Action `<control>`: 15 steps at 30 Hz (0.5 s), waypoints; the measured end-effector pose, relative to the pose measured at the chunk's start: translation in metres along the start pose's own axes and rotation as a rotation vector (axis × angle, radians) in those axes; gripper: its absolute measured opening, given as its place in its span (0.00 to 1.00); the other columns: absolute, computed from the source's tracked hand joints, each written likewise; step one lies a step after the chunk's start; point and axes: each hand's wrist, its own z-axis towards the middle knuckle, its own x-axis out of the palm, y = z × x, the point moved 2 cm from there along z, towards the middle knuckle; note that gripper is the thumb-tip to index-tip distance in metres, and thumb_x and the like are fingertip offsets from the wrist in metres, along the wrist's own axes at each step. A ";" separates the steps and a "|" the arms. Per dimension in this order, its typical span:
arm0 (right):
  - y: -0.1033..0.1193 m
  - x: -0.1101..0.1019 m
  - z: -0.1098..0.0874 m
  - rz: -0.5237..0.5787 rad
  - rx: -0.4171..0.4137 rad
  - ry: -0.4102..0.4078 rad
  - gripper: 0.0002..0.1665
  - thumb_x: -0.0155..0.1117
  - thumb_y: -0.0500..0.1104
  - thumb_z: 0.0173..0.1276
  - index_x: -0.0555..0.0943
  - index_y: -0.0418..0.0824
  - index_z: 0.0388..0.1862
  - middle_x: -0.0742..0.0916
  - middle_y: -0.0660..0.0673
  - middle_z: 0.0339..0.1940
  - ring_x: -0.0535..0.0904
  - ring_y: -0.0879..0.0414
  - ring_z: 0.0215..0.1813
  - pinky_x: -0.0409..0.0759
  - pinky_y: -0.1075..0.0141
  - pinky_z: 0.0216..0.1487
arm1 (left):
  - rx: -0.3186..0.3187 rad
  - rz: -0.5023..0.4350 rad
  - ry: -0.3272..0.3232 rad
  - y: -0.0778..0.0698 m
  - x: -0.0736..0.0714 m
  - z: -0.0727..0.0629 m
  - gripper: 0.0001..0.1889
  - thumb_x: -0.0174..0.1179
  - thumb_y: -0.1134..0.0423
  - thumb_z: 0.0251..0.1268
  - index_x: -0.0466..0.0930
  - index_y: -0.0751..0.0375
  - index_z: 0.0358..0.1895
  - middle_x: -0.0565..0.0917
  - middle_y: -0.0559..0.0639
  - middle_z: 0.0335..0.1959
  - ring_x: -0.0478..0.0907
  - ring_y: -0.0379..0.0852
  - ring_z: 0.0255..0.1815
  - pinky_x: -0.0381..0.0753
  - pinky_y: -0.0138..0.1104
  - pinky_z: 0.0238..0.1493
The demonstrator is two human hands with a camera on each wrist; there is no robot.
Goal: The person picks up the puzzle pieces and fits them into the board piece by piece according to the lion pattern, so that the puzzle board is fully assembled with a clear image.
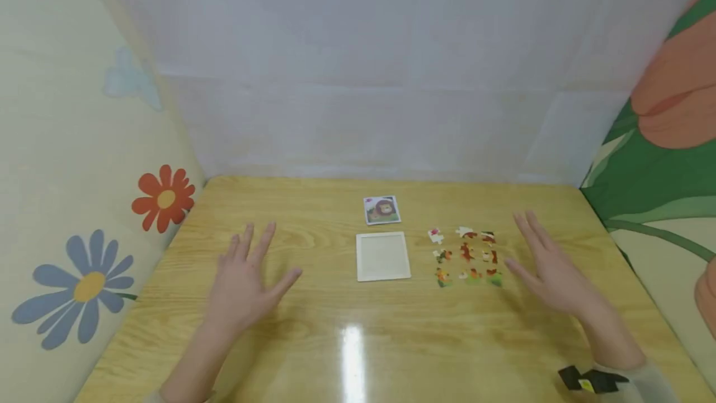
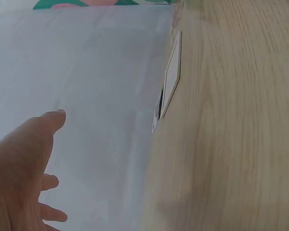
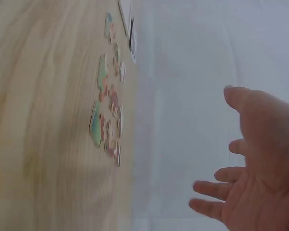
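My left hand (image 1: 240, 285) is held over the left part of the table with its fingers spread, and nothing is in it. On the other side, my right hand (image 1: 559, 275) is also spread and holds nothing, just right of several loose jigsaw pieces (image 1: 467, 252). Those pieces lie apart in rough rows, printed in brown, green and orange. Between the hands lies a white square puzzle tray (image 1: 359, 260) with a raised rim and no pieces in it. Behind the tray is a small square picture card (image 1: 383, 210) showing a lion.
The wooden table (image 1: 313, 328) reaches back to a white cloth backdrop (image 1: 391, 79). Flowered panels stand at both sides, with a blue flower (image 1: 89, 288) at left and a large green leaf (image 1: 660, 179) at right. A black strap (image 1: 606, 382) crosses the right sleeve.
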 end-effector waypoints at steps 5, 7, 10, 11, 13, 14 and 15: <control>0.015 0.006 0.030 0.008 -0.052 -0.008 0.48 0.65 0.47 0.80 0.52 0.35 0.88 0.66 0.26 0.83 0.72 0.27 0.75 0.76 0.29 0.70 | 0.075 -0.124 0.002 -0.017 0.021 0.007 0.52 0.66 0.35 0.69 0.54 0.54 0.87 0.65 0.73 0.81 0.68 0.80 0.76 0.77 0.73 0.66; 0.020 0.011 0.044 0.003 -0.079 -0.007 0.44 0.65 0.47 0.80 0.58 0.33 0.85 0.72 0.27 0.79 0.78 0.31 0.70 0.82 0.34 0.66 | 0.122 -0.169 -0.009 -0.025 0.034 0.010 0.51 0.69 0.37 0.67 0.58 0.57 0.85 0.70 0.71 0.79 0.72 0.76 0.75 0.79 0.69 0.68; 0.028 0.019 0.064 0.029 -0.116 0.020 0.39 0.65 0.45 0.80 0.65 0.32 0.82 0.77 0.27 0.75 0.80 0.32 0.68 0.86 0.38 0.64 | 0.186 -0.232 -0.011 -0.038 0.055 0.014 0.50 0.72 0.40 0.64 0.63 0.61 0.83 0.75 0.68 0.76 0.76 0.71 0.73 0.78 0.62 0.73; 0.030 0.022 0.070 0.039 -0.126 0.032 0.37 0.66 0.44 0.79 0.67 0.32 0.81 0.78 0.28 0.74 0.80 0.32 0.68 0.86 0.39 0.64 | 0.200 -0.254 -0.004 -0.043 0.061 0.016 0.50 0.73 0.41 0.63 0.64 0.63 0.82 0.76 0.67 0.75 0.77 0.70 0.73 0.78 0.60 0.74; 0.034 0.029 0.082 0.045 -0.158 0.057 0.33 0.66 0.40 0.78 0.71 0.32 0.77 0.80 0.29 0.72 0.82 0.32 0.67 0.87 0.41 0.63 | 0.209 -0.286 0.015 -0.051 0.072 0.019 0.48 0.74 0.43 0.62 0.67 0.65 0.80 0.78 0.67 0.73 0.79 0.69 0.71 0.79 0.58 0.74; 0.036 0.033 0.087 0.039 -0.177 0.071 0.31 0.66 0.38 0.78 0.73 0.31 0.76 0.81 0.29 0.71 0.82 0.33 0.66 0.87 0.41 0.62 | 0.204 -0.300 0.028 -0.054 0.077 0.021 0.47 0.75 0.44 0.62 0.68 0.65 0.79 0.80 0.67 0.72 0.79 0.68 0.71 0.79 0.57 0.74; 0.037 0.037 0.092 0.040 -0.192 0.087 0.29 0.65 0.36 0.77 0.75 0.31 0.74 0.83 0.30 0.69 0.83 0.34 0.65 0.87 0.41 0.62 | 0.197 -0.305 0.041 -0.056 0.081 0.022 0.47 0.75 0.44 0.61 0.69 0.65 0.78 0.81 0.67 0.71 0.80 0.67 0.71 0.79 0.56 0.74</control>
